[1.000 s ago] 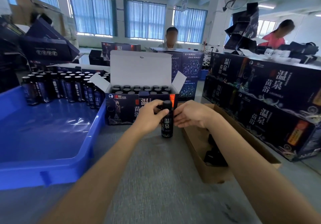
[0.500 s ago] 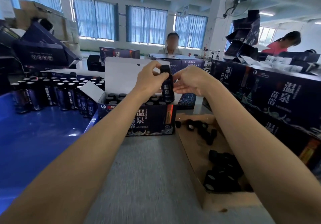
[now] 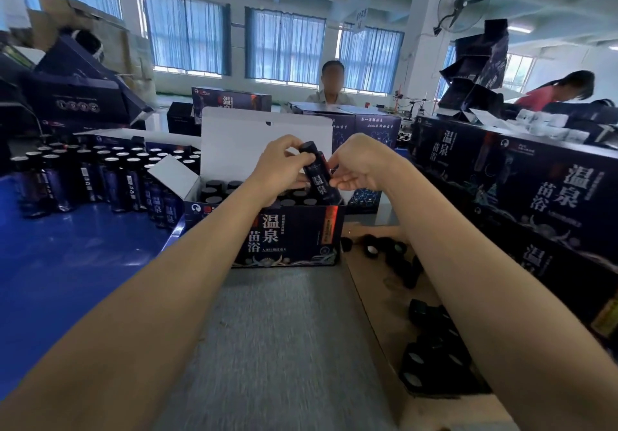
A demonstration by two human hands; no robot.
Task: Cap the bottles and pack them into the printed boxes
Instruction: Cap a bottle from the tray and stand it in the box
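Note:
A dark capped bottle (image 3: 319,178) leans over the open printed box (image 3: 287,235), its base down at the box's right inner corner. My left hand (image 3: 279,168) grips the bottle near its cap. My right hand (image 3: 359,163) touches the bottle's right side with its fingertips. Several capped bottles (image 3: 219,190) stand inside the box. The box's white lid (image 3: 250,136) is folded up behind.
A blue tray (image 3: 67,263) at the left holds several uncapped bottles (image 3: 100,176). A shallow cardboard tray (image 3: 394,297) at the right holds loose black caps (image 3: 431,357). Stacked printed boxes (image 3: 535,203) line the right side. Two people sit across the table.
The bottle went from standing on the grey table up to the box, and now dips into the box's right corner, tilted. Both hands moved forward with it.

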